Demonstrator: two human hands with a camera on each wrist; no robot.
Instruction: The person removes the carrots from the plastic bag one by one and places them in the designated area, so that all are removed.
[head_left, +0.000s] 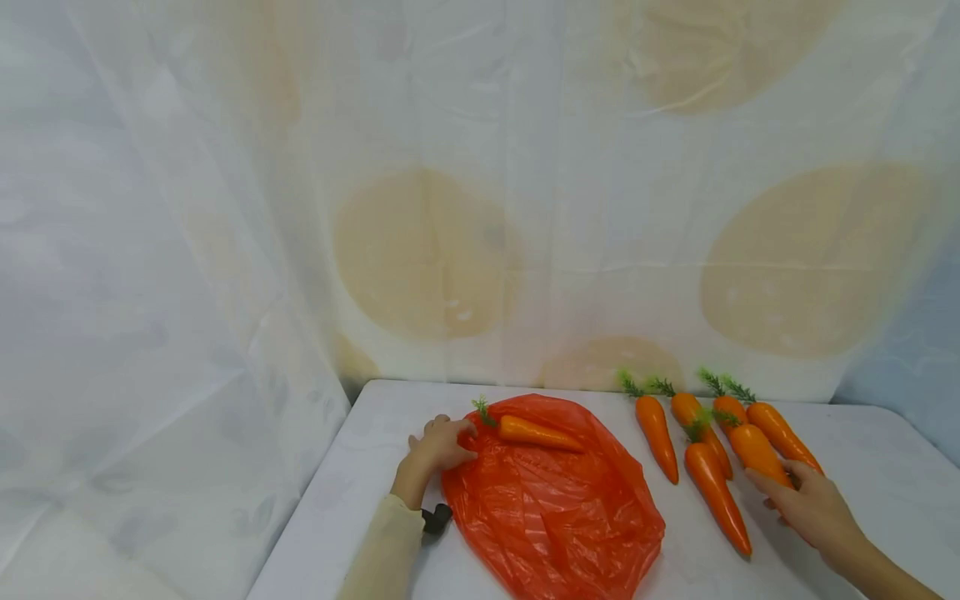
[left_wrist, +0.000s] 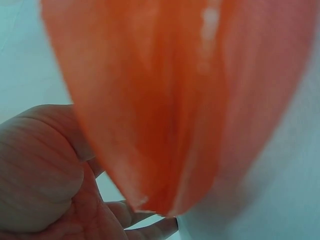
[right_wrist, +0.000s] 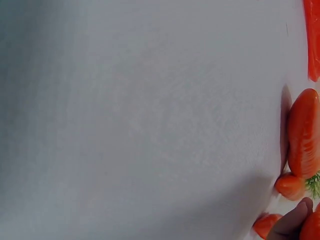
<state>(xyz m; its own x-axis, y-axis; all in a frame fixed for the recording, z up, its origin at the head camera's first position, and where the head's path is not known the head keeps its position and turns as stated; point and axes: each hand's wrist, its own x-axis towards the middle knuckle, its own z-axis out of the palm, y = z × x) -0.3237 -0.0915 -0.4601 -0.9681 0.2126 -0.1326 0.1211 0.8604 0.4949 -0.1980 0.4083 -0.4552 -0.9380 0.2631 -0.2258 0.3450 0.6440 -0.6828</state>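
A red plastic bag point(head_left: 555, 508) lies spread on the table, with one orange carrot point(head_left: 536, 433) with green leaves across its upper part. At the bag's left edge is my left hand point(head_left: 442, 446), its fingers loosely bent. In the left wrist view, the bag point(left_wrist: 145, 100) partly covers that hand point(left_wrist: 45, 175), and no grip on it shows. Over on the right, my right hand point(head_left: 817, 504) holds a carrot point(head_left: 756, 450) by its lower end, the leafy end pointing away. The right wrist view shows just the thumb point(right_wrist: 292, 220) against a carrot point(right_wrist: 312, 227) at the corner.
Several more carrots lie around the held one, including a front carrot point(head_left: 716, 496), a left carrot point(head_left: 656, 437) and a right carrot point(head_left: 783, 433). A black object point(head_left: 437, 518) is by the left wrist. Behind the white table point(head_left: 337, 492) hangs a patterned curtain point(head_left: 600, 250).
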